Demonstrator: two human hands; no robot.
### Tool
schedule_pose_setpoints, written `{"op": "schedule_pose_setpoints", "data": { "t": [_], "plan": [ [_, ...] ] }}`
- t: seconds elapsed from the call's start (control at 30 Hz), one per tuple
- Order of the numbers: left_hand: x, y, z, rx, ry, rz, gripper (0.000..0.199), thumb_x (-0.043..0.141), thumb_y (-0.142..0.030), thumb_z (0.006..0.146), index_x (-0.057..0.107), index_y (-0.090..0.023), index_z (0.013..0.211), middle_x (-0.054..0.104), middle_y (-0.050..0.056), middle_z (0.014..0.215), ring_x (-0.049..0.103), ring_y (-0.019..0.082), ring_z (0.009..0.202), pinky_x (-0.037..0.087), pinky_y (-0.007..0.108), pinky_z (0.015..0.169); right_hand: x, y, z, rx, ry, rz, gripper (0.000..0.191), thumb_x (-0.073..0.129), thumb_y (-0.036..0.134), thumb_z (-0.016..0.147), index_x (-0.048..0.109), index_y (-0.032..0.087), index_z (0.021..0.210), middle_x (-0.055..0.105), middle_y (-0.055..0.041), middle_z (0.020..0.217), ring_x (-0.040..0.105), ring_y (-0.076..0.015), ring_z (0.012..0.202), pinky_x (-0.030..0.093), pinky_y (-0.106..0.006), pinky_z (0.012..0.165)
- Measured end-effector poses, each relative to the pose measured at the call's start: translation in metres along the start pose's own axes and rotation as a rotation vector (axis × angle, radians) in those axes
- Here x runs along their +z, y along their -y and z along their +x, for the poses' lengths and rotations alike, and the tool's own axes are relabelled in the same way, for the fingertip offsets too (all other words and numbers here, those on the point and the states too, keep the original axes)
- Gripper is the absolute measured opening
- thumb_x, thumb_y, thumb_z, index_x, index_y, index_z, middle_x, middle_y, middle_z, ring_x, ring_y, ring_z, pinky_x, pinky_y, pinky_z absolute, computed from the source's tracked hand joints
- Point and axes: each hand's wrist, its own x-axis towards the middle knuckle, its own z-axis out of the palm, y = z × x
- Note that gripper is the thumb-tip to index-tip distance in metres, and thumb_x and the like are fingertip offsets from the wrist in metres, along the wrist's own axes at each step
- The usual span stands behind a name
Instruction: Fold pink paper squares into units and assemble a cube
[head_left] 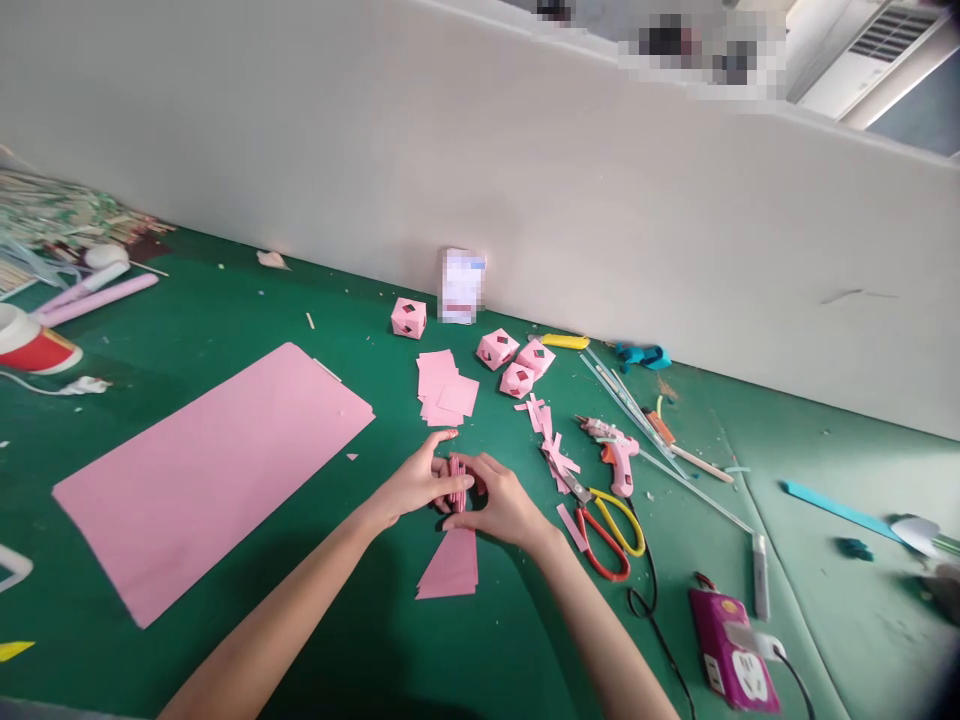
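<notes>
Both hands meet over the green table, around a small stack of pink paper pieces held on edge. My left hand grips the stack from the left, its thumb across the front and its index finger stretched out. From the right, my right hand has its fingers on the top and bottom of the same stack. Just below lie pink paper pieces with slanted sides. Pink paper squares lie in a loose pile beyond the hands. Pink strips are scattered to the right.
A large pink sheet lies left. Scissors, a pink glue gun and a purple box sit right. Several folded pink shapes and a phone are near the wall. A red-and-white cup is far left.
</notes>
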Motion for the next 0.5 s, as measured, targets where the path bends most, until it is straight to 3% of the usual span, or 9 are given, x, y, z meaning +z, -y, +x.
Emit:
{"op": "schedule_pose_setpoints", "data": {
  "t": [0.1,0.3,0.5],
  "plan": [
    [-0.0029,0.0011,0.0008,0.003,0.001,0.022,0.096,0.082,-0.045,0.079,0.026,-0.019,0.153,0.065,-0.006,0.067,0.062,0.013,0.06,0.047,0.024,0.058,0.0058,0.0008,0.0045,0.029,-0.04,0.037,0.076,0.096,0.045,0.06,0.063,0.022,0.125,0.07,-0.0047,0.101,0.065,-0.0208,0.081,0.055,-0.033,0.072],
    [-0.0073,0.0026,0.0011,0.021,-0.01,0.056,0.094,0.078,-0.052,0.082,0.027,-0.021,0.154,0.063,-0.007,0.069,0.056,0.011,0.057,0.045,0.025,0.06,0.0073,0.0033,0.005,0.057,-0.033,0.051,0.063,0.092,0.041,0.069,0.064,0.023,0.123,0.074,-0.0017,0.091,0.065,-0.0175,0.071,0.052,-0.028,0.065],
    [-0.0041,0.0011,0.0026,0.021,-0.005,0.041,0.1,0.08,-0.054,0.079,0.025,-0.018,0.154,0.06,-0.008,0.061,0.053,0.011,0.052,0.042,0.023,0.054,0.0122,0.0007,0.0069,0.06,-0.011,0.058,0.091,0.093,0.039,0.067,0.052,0.02,0.146,0.077,-0.0041,0.094,0.069,-0.02,0.07,0.055,-0.031,0.068]
  ]
}}
